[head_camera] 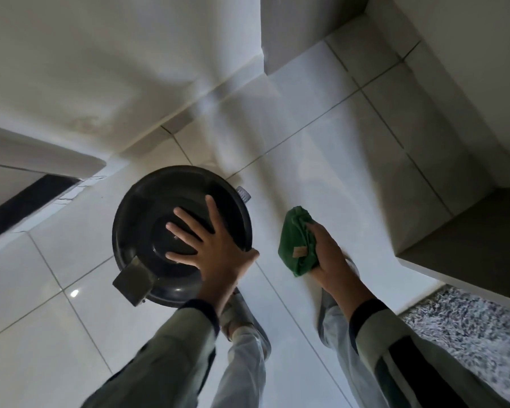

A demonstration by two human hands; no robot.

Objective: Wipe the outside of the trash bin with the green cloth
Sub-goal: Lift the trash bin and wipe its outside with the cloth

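Trash bin (147,207) isn't wiped yet: my left hand (215,245) rests flat and open on its lid, right hand (324,251) clutching the bunched green cloth (295,240) beside it. Next, cloth onto the bin's side.

Round dark grey plastic trash bin (147,219) with a glossy lid. Right of the bin, a bunched bright green cloth (296,241) bearing a small tan label. Beneath the bin, glossy white floor tiles (321,160) with thin grey grout lines. Far right of the bin, a speckled grey-and-white shaggy rug (471,334).
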